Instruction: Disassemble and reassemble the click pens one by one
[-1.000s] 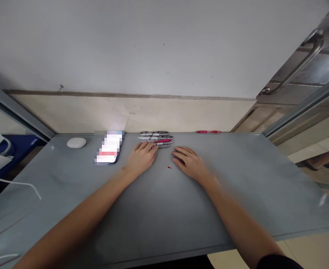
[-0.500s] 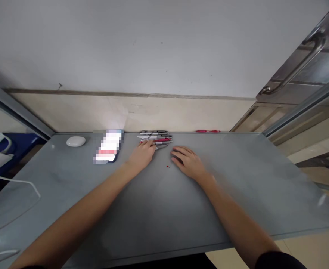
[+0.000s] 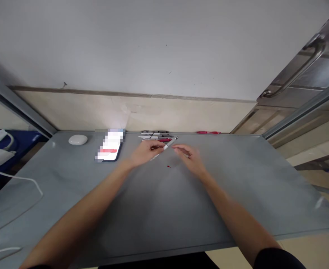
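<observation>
Holding the pen (image 3: 170,143) well seems to call for a light pinch near the middle of its barrel, firm enough that the slim, smooth body does not roll or pivot between thumb and fingertips. The right fingers would do best to meet it at the far end, without pushing it back into the row (image 3: 154,134) just beyond the left fingertips, where a nudge could scatter the other pens.

The pen lies aslant in the left hand (image 3: 145,152), whose thumb and fingers are closed on it. One end juts past the fingertips, away from the person and toward the right; the other shows below the thumb, nearer the person. The right hand (image 3: 191,158) is half open, fingers curled and thumb apart, with nothing seen in its grasp. Its fingertips are just beside the pen's far part; whether they touch it cannot be told.

A red bit (image 3: 168,166) lies between the hands, nearer the person than either set of fingertips. A pink pen (image 3: 208,132) lies beyond the right fingers, off to their right.
</observation>
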Motion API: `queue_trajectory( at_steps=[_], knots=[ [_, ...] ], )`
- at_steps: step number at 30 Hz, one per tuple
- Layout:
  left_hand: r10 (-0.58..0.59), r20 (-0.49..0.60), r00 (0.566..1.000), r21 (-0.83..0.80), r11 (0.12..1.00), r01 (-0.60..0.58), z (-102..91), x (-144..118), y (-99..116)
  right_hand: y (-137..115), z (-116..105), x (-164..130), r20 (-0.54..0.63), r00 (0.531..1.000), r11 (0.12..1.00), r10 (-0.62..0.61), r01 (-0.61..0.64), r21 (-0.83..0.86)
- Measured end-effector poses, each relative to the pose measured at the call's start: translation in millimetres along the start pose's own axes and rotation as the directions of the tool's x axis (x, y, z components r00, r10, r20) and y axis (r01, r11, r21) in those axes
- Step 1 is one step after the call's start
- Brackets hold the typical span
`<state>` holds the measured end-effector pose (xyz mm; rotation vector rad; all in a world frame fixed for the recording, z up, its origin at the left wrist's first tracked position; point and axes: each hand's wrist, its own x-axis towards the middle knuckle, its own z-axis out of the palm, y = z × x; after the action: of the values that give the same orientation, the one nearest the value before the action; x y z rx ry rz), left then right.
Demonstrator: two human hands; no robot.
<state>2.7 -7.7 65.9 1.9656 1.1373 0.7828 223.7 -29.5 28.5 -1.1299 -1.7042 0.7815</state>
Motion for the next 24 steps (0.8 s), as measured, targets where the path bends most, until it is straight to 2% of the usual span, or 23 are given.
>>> queue_trajectory(
  at_steps=[2, 4, 7, 12, 17, 20, 24],
  knots=[
    [-0.031, 0.054, 0.998, -0.128, 0.991, 0.038, -1.1, 1, -1, 0, 3, 7, -0.045, 0.992, 0.97, 0.117, -0.105, 0.22],
    [-0.055, 0.098, 0.994, -0.233, 0.969, 0.076, -0.9, 3, -4, 1, 6, 14, -0.091, 0.978, 0.893, 0.189, -0.133, 0.43],
    [-0.068, 0.167, 0.984, -0.301, 0.946, 0.116, 0.9, 7, -7, 2, 12, 21, -0.086, 0.969, 0.787, 0.232, -0.134, 0.603],
    [-0.053, 0.185, 0.981, -0.261, 0.96, 0.101, 5.2, 14, -8, -1, 21, 31, -0.121, 0.948, 0.721, 0.294, -0.137, 0.68],
    [-0.064, 0.046, 0.997, -0.195, 0.978, 0.072, 15.6, 19, -12, 5, 29, 43, -0.214, 0.905, 0.683, 0.368, -0.107, 0.722],
    [-0.066, -0.05, 0.997, -0.249, 0.967, 0.052, 23.9, 21, -17, 11, 34, 46, -0.251, 0.881, 0.675, 0.401, -0.098, 0.732],
    [-0.069, -0.082, 0.994, -0.335, 0.941, 0.037, 31.2, 21, -25, 16, 36, 46, -0.251, 0.881, 0.671, 0.401, -0.097, 0.735]
  ],
)
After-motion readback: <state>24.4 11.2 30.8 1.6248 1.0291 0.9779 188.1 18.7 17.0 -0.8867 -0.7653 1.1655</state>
